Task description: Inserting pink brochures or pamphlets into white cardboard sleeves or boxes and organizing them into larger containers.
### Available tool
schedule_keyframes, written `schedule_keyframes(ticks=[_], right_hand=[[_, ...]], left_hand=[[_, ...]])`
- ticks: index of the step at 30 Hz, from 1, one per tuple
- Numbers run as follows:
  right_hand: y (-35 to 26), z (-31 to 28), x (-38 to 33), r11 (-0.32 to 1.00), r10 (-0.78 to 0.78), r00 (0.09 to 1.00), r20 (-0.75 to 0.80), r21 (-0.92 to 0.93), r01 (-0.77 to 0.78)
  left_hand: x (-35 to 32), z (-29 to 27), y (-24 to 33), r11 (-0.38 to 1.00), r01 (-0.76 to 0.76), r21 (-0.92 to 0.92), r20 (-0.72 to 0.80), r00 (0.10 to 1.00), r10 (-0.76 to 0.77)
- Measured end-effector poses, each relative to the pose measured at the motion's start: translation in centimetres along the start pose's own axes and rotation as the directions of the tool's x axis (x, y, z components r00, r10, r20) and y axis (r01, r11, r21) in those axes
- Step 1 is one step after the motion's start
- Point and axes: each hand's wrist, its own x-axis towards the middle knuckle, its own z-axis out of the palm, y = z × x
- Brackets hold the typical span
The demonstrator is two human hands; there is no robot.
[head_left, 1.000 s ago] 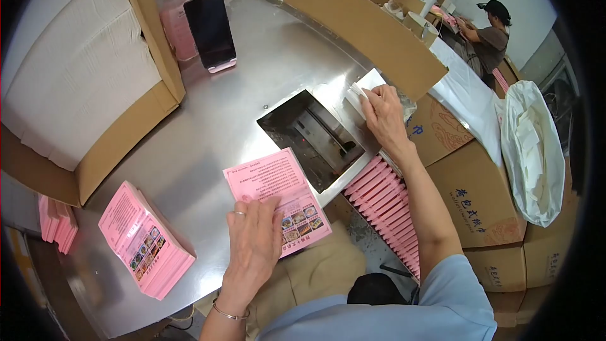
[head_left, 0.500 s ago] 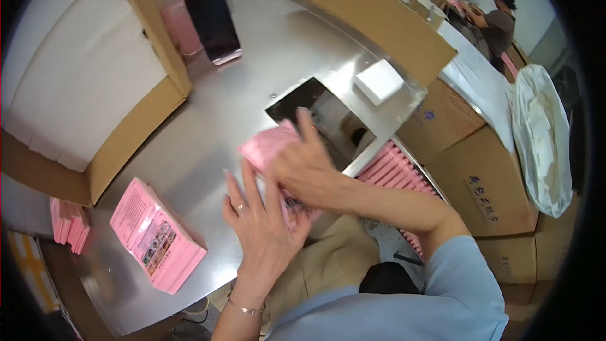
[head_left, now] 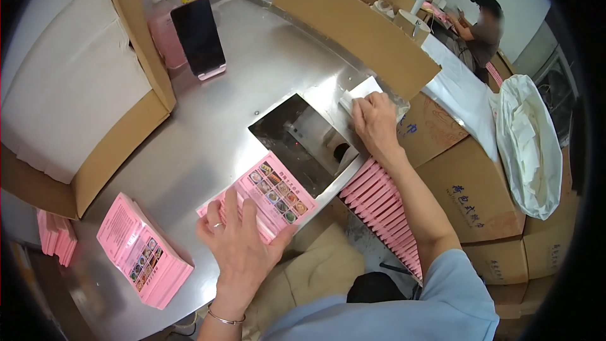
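Note:
My left hand [head_left: 243, 240] lies with fingers spread on a pink packet [head_left: 281, 189] printed with small food pictures, near the table's front edge. The packet lies flat beside a dark rectangular opening [head_left: 297, 142] in the metal table. Beyond that opening, at the right, my right hand [head_left: 379, 126] is closed on the edge of white paper from a small white stack [head_left: 365, 87]. My fingers partly hide the stack, so how many sheets they pinch does not show. A pile of similar pink packets [head_left: 142, 252] sits to the left.
A phone on a stand [head_left: 199, 38] and two bottles [head_left: 165, 28] stand at the back. An open carton of white paper [head_left: 69, 82] is at left. Pink packets [head_left: 382, 205] fill a row below the table's right edge. Brown cartons [head_left: 473, 189] and a white bag [head_left: 529, 145] are at right. A person [head_left: 483, 31] sits beyond.
My right hand has left the pink packet and moved up and right to the white stack. The packet now lies flat, its printed face uncovered, under my left hand. The view has shifted slightly.

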Motion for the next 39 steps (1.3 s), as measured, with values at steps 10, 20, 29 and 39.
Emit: schedule_keyframes(ticks=[10,20,29,39], right_hand=[[-3.2,-1.7,-0.3,0.921,-0.164,0.976,-0.144,0.331,0.204],[-18.4,-2.2,-1.7,0.827,-0.513,0.825,0.235,0.392,0.403],[-7.8,-8.0,0.9,0.848,-0.072,0.979,0.192,0.528,-0.041],[-5.0,1.5,2.5,0.88,-0.445,0.159,0.881,0.397,0.261]], left_hand=[[-1.1,0.5,0.4,0.933,-0.058,-0.356,0.158,0.98,0.121],[0.0,0.7,1.4,0.952,0.178,-0.249,0.068,0.984,-0.166],[-3.0,-1.7,-2.0,0.95,0.19,-0.248,-0.25,0.935,-0.252],[-1.4,-1.6,-2.3,0.982,0.099,-0.163,0.251,0.966,-0.056]])
